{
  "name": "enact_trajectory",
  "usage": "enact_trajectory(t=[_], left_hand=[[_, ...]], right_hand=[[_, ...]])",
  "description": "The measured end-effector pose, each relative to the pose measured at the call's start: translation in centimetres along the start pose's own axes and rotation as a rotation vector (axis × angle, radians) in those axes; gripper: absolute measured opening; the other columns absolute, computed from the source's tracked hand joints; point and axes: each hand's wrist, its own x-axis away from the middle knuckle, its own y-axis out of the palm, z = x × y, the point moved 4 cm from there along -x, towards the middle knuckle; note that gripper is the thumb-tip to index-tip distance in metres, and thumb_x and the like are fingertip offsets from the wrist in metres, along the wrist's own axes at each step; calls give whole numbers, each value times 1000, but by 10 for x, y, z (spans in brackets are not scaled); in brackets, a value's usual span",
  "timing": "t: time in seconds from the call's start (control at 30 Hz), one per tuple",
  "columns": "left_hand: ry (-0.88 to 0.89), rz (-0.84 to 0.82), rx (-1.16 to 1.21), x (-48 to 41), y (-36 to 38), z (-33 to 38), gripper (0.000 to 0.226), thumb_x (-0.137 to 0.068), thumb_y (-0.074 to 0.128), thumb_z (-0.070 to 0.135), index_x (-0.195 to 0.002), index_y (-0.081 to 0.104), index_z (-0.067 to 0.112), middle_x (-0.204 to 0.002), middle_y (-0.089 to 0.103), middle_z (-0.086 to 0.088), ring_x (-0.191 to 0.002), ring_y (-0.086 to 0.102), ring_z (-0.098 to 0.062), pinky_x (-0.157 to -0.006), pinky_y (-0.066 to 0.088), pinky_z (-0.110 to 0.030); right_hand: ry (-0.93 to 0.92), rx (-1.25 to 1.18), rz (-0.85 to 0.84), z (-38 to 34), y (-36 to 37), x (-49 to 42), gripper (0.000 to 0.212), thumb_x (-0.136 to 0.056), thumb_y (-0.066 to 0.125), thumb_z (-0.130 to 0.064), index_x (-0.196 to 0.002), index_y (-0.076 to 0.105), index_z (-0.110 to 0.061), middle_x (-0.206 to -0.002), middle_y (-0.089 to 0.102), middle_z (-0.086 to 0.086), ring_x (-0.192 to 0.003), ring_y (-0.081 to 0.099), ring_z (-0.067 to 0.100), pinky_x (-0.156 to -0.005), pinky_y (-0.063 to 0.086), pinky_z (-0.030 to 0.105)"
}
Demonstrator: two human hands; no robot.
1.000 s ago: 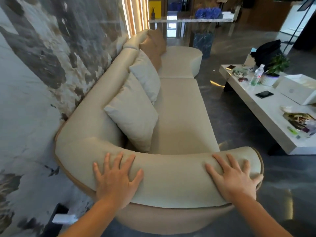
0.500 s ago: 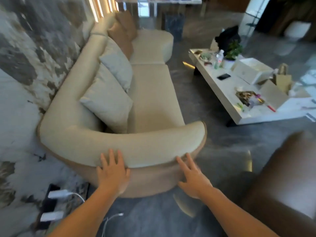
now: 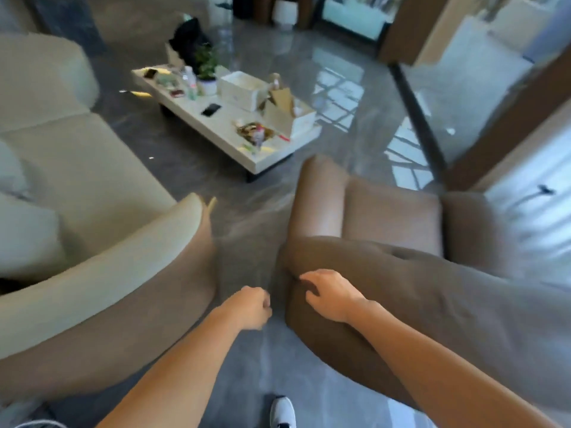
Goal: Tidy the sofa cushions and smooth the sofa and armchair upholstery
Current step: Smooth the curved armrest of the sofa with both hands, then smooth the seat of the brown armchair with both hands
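A brown armchair (image 3: 389, 217) fills the right half of the view, its back nearest me. My right hand (image 3: 330, 293) rests with spread fingers on the left corner of that back. My left hand (image 3: 251, 305) hangs in a loose fist over the floor gap, touching neither seat. The cream sofa (image 3: 92, 186) lies to the left, its curved arm (image 3: 129, 254) close to my left forearm. A cream cushion (image 3: 24, 233) shows at the far left edge, partly cut off.
A low white coffee table (image 3: 225, 128) stands beyond the gap, crowded with boxes, a plant, bottles and a phone. Glossy grey floor (image 3: 247, 211) runs between sofa and armchair. My white shoe (image 3: 282, 412) is at the bottom. Glass doors are on the right.
Both hands have left the sofa arm. My view has swung right from the sofa to the armchair; my right hand now lies on the armchair back and my left has curled shut.
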Motion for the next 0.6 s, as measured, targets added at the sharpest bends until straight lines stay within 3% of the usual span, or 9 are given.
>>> enact_trajectory(t=[0.13,0.2,0.27,0.33,0.4,0.47,0.6], left_hand=[[91,108,18,-4,2,79,30,-88,51,40,-110,63,22,-118,64,-11,-106,61,-32,-86,51,-38],[127,154,149,-7,8,141,46,-88,51,51,-123,57,22,-125,57,-9,-110,58,-30,-89,48,-38],[104,227,282,-13,3,149,59,-84,46,62,-130,52,27,-132,51,-9,-114,55,-31,-96,47,-42],[111,224,270,-15,15,181,66,-81,40,70,-137,46,35,-147,39,-8,-131,42,-36,-109,36,-49],[73,179,261,-16,37,215,70,-79,34,75,-142,34,45,-160,17,-5,-143,17,-44,-116,21,-55],[-43,212,295,-14,54,239,71,-78,28,80,-143,24,53,-163,3,1,-144,-1,-50,-113,13,-65],[-162,380,303,-10,76,253,68,-75,21,81,-138,27,56,-162,7,4,-144,2,-49,-112,15,-69]], right_hand=[[56,175,172,38,-44,74,54,-90,49,-37,-143,46,-29,-139,57,5,-132,44,31,-111,36,46],[232,213,259,102,-77,120,54,-93,42,-49,-145,41,-36,-148,49,0,-137,36,31,-113,26,53],[378,236,230,132,-84,135,58,-93,29,-64,-147,34,-44,-156,37,-3,-143,26,33,-113,18,58],[459,244,261,161,-82,163,67,-88,15,-75,-149,22,-49,-162,27,-3,-147,17,33,-115,10,58],[444,242,344,178,-80,179,72,-85,9,-79,-149,23,-48,-161,29,-1,-147,18,33,-116,10,58],[404,247,382,185,-77,184,73,-85,11,-78,-147,32,-46,-157,37,3,-144,25,35,-116,14,59],[280,220,454,196,-71,190,69,-88,19,-73,-141,45,-38,-148,48,10,-136,34,42,-113,19,63]])
